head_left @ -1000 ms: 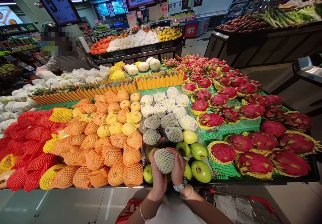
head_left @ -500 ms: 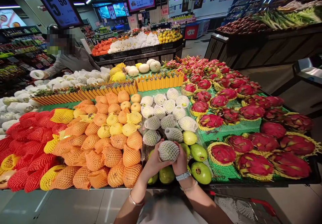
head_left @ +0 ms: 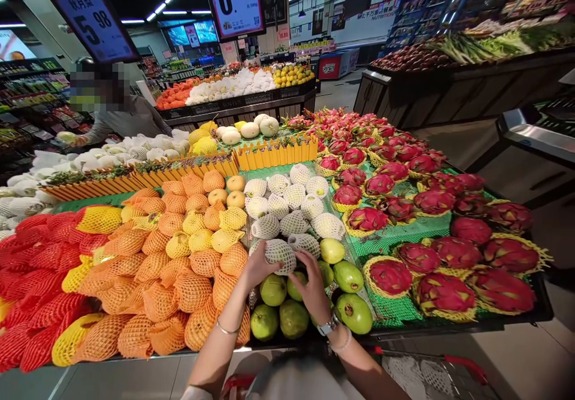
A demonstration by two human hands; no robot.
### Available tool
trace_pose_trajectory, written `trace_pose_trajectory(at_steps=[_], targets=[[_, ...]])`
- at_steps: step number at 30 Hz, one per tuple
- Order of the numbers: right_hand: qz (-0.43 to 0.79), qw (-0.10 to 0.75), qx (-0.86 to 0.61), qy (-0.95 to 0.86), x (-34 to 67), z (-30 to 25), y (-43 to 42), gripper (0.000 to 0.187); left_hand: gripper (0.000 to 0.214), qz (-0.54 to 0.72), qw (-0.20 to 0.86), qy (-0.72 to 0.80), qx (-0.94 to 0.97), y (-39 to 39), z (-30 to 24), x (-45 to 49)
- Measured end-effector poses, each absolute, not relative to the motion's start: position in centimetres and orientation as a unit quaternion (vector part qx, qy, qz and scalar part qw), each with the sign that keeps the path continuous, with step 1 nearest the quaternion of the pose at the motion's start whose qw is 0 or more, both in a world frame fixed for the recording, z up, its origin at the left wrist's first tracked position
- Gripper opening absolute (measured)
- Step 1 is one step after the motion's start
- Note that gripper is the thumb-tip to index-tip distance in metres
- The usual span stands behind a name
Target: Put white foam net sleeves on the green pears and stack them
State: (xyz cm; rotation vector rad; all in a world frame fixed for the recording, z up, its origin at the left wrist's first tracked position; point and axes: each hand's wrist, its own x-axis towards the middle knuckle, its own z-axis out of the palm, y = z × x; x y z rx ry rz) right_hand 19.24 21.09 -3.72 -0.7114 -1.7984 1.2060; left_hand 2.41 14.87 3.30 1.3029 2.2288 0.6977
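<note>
My left hand point(head_left: 257, 266) is closed around the left side of a green guava in a white foam net point(head_left: 280, 257). This guava is at the near end of the netted guavas point(head_left: 294, 223), beside another netted one point(head_left: 304, 245). My right hand point(head_left: 313, 289) is open, fingers apart and curved, just right of the held guava. Its thumb and fingertips hover over bare green guavas point(head_left: 293, 318), partly hiding some of them. Whether a fingertip touches the fruit below, I cannot tell. More bare guavas point(head_left: 354, 312) lie to the right of my wrist.
Fruit in orange nets point(head_left: 162, 295) and red nets point(head_left: 49, 268) fills the left. Dragon fruit point(head_left: 444, 292) lie on green matting at right. A low orange fence point(head_left: 276, 153) crosses behind. A person point(head_left: 130, 115) stands at the far left. A cart's red handle point(head_left: 465, 369) shows below.
The netted guava has moved forward and left, away from my body, in my left hand. My right hand has let go of it and opened. The view has shifted slightly.
</note>
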Motion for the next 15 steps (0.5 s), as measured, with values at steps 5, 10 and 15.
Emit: trace_pose_trajectory(at_steps=[5, 10, 15], targets=[[0.378, 0.321, -0.268, -0.826, 19.5, -4.9, 20.2, 0.050, 0.060, 0.093, 0.153, 0.840, 0.513, 16.7, 4.8, 4.8], [0.375, 0.293, -0.274, -0.836, 20.2, -4.9, 20.7, 0.053, 0.068, 0.033, 0.064, 0.844, 0.532, 17.9, 3.8, 6.3], [0.439, 0.350, -0.263, -0.785, 23.2, -3.1, 20.7, 0.040, 0.073, 0.007, -0.005, 0.835, 0.550, 17.9, 1.8, 6.9]])
